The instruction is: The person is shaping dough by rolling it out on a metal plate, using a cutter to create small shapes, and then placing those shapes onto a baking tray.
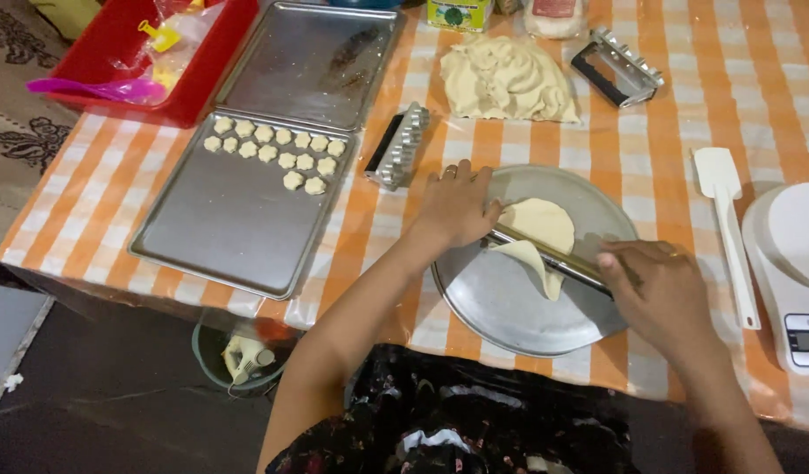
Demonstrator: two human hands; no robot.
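Rolling dough point(538, 230) flat on round tray point(510, 307) at table's near edge. Left hand point(454, 206) and right hand point(659, 285) pressing rod point(549, 257), fingers together on its ends. Judgement: sheet uneven; next pass needs even downward pressure.

2 baking trays point(237, 219), 13 dough pieces point(273, 154), 2 cutters point(400, 145), 1 round pan point(510, 307) and 1 spatula point(725, 219) are counted.
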